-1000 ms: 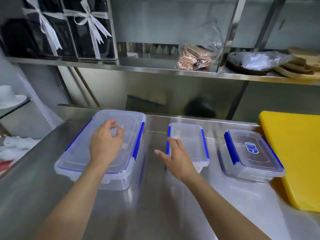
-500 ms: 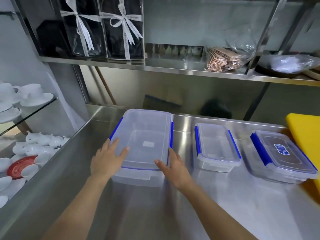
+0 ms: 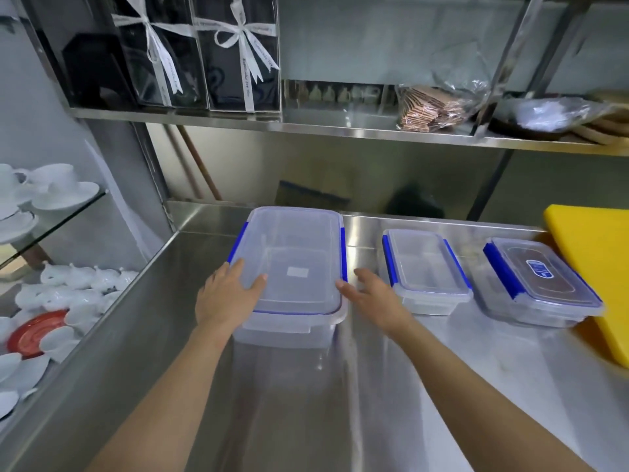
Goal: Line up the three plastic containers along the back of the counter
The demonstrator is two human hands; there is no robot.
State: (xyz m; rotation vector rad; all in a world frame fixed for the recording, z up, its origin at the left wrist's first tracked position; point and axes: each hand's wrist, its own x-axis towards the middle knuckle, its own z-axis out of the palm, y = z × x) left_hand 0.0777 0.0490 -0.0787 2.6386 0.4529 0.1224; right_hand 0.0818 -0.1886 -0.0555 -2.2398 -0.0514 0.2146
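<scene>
So both hands are on the big container [image 3: 292, 264], the largest of the three clear tubs with blue clips. Left hand [image 3: 226, 296] lies flat on the near-left corner of its lid, fingers [image 3: 253, 284] spread and relaxed, not curled around anything, thumb pointing across the lid. Right hand [image 3: 372, 298] is at the near-right corner, fingers loose and open too, with the fingertips touching the lid's edge just below the blue side clip. Nobody's really gripping here, more like palms and tips resting against it.

The big tub sits on the steel counter [image 3: 374, 386], stretching away from the fingertips toward the back wall, its far end close to the rear edge. Just past the right hand's knuckles is the medium container [image 3: 425, 267], apart from the big one with a strip of bare steel between. Further out that way is the small container [image 3: 541, 281] with a label on its lid, turned at a bit of an angle, its far side right up against a yellow cutting board [image 3: 595, 264].
</scene>
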